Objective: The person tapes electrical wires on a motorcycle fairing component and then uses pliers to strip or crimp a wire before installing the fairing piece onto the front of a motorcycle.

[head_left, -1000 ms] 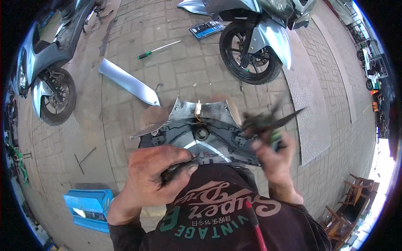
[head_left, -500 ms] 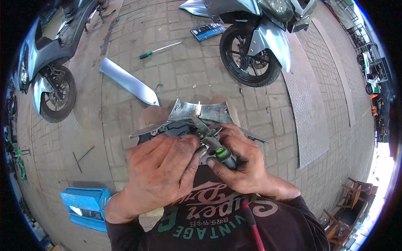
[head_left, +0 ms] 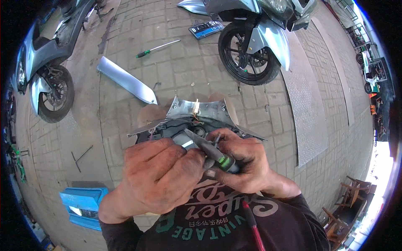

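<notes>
My right hand (head_left: pixel 245 161) is closed round a tool with a tapered grey blade and a green-banded dark handle (head_left: pixel 226 161); its tip points up and left. My left hand (head_left: pixel 163 173) is pinched shut beside the blade, its fingertips close to the right hand's. Whatever small piece lies between those fingertips is hidden. Beneath and beyond both hands rests a scooter body panel (head_left: pixel 209 109), grey outside and black inside, lying over my lap. A pale connector (head_left: pixel 196 106) with thin wires sits at its middle.
A silver trim panel (head_left: pixel 127 80), a green-handled screwdriver (head_left: pixel 144 53) and a number plate (head_left: pixel 205 30) lie on the paving. Scooters stand at left (head_left: pixel 54 92) and ahead (head_left: pixel 251 54). A blue box (head_left: pixel 83 208) and a T-handle wrench (head_left: pixel 79 160) are to my left.
The tool in my right hand has turned so its blade shows more and points up-left. My left hand has shifted slightly down and left, and the panel's inside shows more.
</notes>
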Available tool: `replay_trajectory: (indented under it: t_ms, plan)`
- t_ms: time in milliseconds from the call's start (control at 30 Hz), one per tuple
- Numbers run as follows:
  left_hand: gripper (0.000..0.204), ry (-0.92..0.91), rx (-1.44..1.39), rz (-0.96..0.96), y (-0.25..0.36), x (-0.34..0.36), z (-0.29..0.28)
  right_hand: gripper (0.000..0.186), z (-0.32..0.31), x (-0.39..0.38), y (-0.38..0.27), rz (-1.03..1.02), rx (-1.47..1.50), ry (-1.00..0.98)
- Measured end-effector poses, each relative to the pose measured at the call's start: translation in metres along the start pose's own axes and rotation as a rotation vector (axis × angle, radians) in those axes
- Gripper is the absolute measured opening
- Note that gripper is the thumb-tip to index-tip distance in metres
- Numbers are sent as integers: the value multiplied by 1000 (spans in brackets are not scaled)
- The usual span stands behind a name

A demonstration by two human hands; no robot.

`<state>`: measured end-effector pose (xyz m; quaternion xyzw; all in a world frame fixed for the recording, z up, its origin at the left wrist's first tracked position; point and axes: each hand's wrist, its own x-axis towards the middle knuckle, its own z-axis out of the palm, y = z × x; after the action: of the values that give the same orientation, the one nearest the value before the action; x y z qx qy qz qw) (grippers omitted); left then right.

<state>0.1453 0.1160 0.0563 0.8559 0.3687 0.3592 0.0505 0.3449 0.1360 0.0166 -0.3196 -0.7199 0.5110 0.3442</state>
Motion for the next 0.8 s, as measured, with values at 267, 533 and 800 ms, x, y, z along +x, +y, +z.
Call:
replay_trajectory:
  t_ms: [267,533,800]
  plan:
    - [27,-185,-197,-204,8,-12,-9,18,8,-20,13,-147,115,32]
    - [15,-4,-364,-531,8,-51,-11,23,-79,-43,27,-140,534,808]
    - [18,17,-419,-388,0,-22,0,36,-73,-42,43,-39,319,900]
